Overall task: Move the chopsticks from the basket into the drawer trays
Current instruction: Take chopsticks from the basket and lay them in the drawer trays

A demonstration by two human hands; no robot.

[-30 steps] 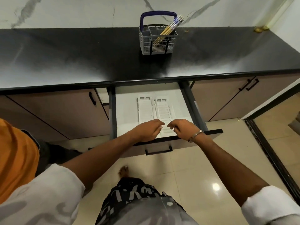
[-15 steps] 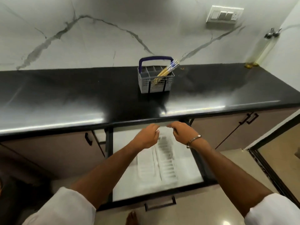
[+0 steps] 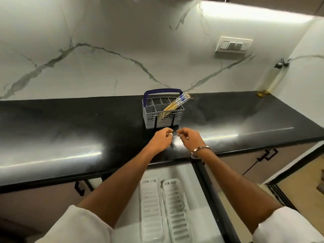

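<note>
Two hands (image 3: 175, 140) over glossy black counter (image 3: 70, 130); marble backsplash (image 3: 105, 50) behind.

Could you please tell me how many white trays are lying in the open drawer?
2: a left white ridged plastic tray and a right one, side by side in the open white drawer; their near ends are cut off.

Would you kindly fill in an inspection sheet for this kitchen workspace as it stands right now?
Surface: black countertop, glossy, with glare patches.
Job's things: chopsticks lean right in the grey basket; two white trays lie side by side in the open drawer, no chopsticks seen in them.
Clutter: a bottle in the far right corner.
Hands: left hand and right hand hover before the basket, fingers loosely curled, holding nothing.
Cables: nothing seen.
Surroundings: marble wall, switch panel, cabinet doors with dark handles.
</note>
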